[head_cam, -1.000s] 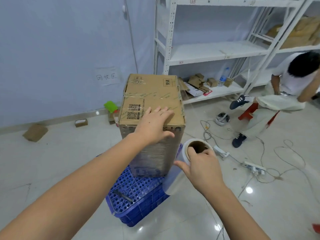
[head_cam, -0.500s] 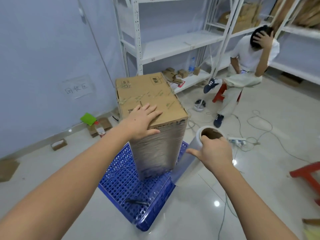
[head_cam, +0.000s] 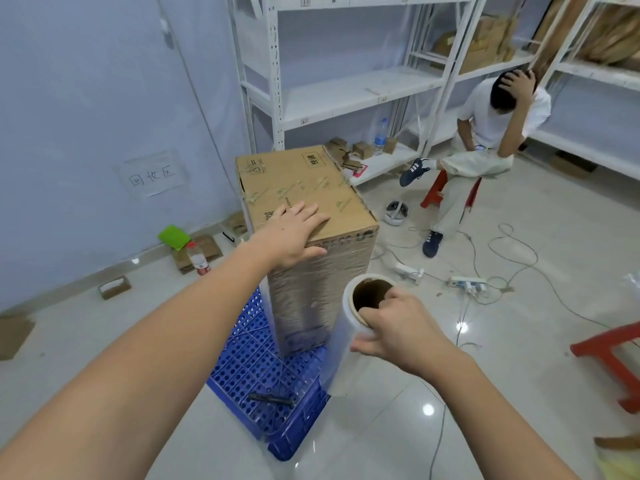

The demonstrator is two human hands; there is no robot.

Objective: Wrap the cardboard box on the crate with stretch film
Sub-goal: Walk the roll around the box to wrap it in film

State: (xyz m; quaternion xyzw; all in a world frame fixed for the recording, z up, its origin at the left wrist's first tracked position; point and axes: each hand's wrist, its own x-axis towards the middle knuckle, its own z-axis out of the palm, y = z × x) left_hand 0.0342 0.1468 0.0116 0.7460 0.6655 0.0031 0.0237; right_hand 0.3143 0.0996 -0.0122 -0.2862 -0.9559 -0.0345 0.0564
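Observation:
A tall cardboard box [head_cam: 311, 188] stands upright on a blue perforated plastic crate [head_cam: 256, 372]. Clear stretch film covers the box's sides from just under the top edge down to the crate. My left hand [head_cam: 294, 233] lies flat on the box's top near its front edge, fingers spread. My right hand [head_cam: 394, 327] grips the upper end of a roll of stretch film [head_cam: 349, 337], fingers hooked into its brown cardboard core. The roll hangs tilted just right of the box's front corner, close to the wrapped side.
A black tool [head_cam: 270, 399] lies on the crate. A person sits on a red stool [head_cam: 436, 188] at the back right. Cables and a power strip [head_cam: 465, 282] cross the floor. Another red stool [head_cam: 609, 358] stands right. White shelving [head_cam: 346, 95] lines the back.
My view has swung round the box, from its left corner toward its right. The roll in my right hand has travelled with me along the wrapped side. My left hand stays on the top.

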